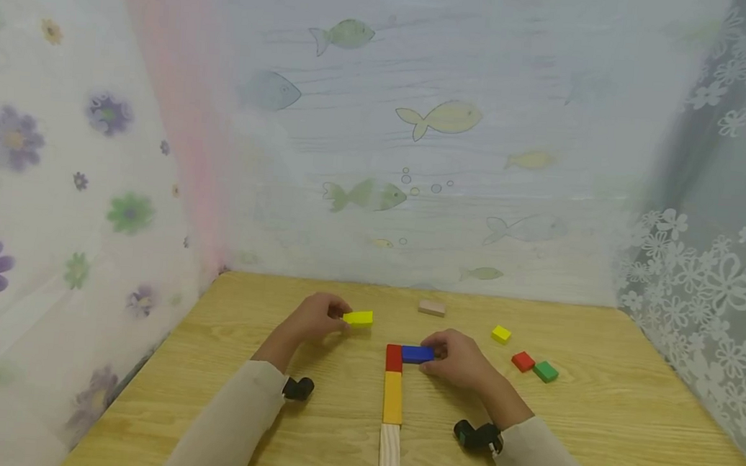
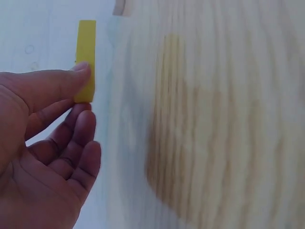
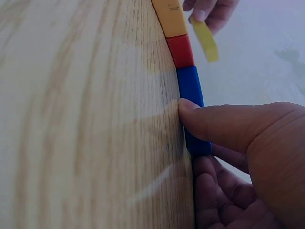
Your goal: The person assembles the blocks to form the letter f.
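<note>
My left hand [image 1: 319, 317] pinches a yellow block [image 1: 358, 319] by one end, thumb against fingers, and the block appears lifted off the table in the left wrist view. My right hand [image 1: 460, 357] grips the outer end of a blue block [image 1: 417, 354], which lies on the table. The blue block's other end meets a red block [image 1: 394, 358], extending to the right from it. Below the red block, an orange-yellow block [image 1: 393, 397] and a plain wood block [image 1: 390, 448] continue in a straight line toward me.
A plain wood block [image 1: 432, 308] lies near the table's back edge. To the right are a small yellow block [image 1: 501, 334], a red block [image 1: 523, 361] and a green block [image 1: 546, 371]. Patterned curtains hang behind and on both sides of the wooden table [image 1: 593, 436].
</note>
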